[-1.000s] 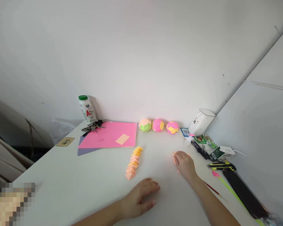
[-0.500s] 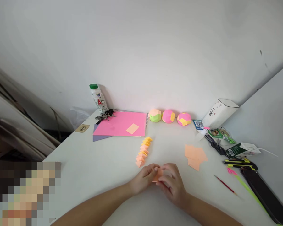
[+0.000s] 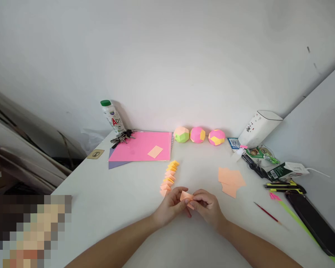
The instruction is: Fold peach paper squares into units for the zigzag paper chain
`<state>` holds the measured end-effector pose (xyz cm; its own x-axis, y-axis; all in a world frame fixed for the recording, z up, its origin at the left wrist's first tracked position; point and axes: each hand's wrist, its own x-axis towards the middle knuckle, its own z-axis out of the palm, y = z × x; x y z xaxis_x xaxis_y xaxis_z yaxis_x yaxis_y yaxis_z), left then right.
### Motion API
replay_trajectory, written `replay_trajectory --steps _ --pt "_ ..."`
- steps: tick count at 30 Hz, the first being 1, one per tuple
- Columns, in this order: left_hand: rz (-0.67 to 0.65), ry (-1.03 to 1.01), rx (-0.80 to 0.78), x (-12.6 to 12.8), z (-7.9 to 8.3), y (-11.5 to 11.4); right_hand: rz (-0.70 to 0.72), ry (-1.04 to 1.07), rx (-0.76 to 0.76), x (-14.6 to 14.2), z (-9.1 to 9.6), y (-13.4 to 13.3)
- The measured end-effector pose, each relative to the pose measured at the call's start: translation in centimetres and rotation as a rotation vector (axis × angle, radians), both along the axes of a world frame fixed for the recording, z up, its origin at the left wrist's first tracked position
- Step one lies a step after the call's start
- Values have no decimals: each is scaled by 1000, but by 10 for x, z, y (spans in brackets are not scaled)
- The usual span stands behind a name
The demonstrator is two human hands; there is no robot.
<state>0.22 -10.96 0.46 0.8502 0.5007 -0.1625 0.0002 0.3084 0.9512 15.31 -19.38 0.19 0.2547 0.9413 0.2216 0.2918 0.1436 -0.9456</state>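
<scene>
Between my two hands is a small piece of peach paper (image 3: 186, 196), partly folded. My left hand (image 3: 170, 206) pinches its left side, thumb on top. At the paper's right edge, the thumb and fingers of my right hand (image 3: 210, 209) are closed on it. Just beyond my left hand runs a row of folded peach and orange paper pieces (image 3: 170, 174), the nearest one partly hidden by the fingers. Flat peach paper sheets (image 3: 231, 180) lie overlapping to the right of my right hand.
Three paper balls (image 3: 197, 135) line the wall. A pink pad (image 3: 141, 145) carries a peach slip (image 3: 155, 151) and keys (image 3: 123, 137), beside a white bottle (image 3: 113, 117). At right are a paintbrush (image 3: 266, 212), a box cutter (image 3: 284, 187), a black case (image 3: 309, 223) and a white container (image 3: 259, 128).
The paper has been tilted up and turned in my hands. My right fingers have closed in on its right edge. The view has shifted slightly.
</scene>
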Motion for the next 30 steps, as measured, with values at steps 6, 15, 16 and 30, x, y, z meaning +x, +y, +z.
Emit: replay_trajectory --steps 6,15,16,30 --pt "-30 -10 -27 3 -4 4 1 -43 12 1 -6 -2" --pt "45 -49 -58 3 -5 4 145 249 -193 5 -4 -2" --pt "46 -57 -52 3 -5 4 156 248 -209 6 -4 -2" --pt "1 7 -39 4 -9 2 96 148 -289 10 -6 2"
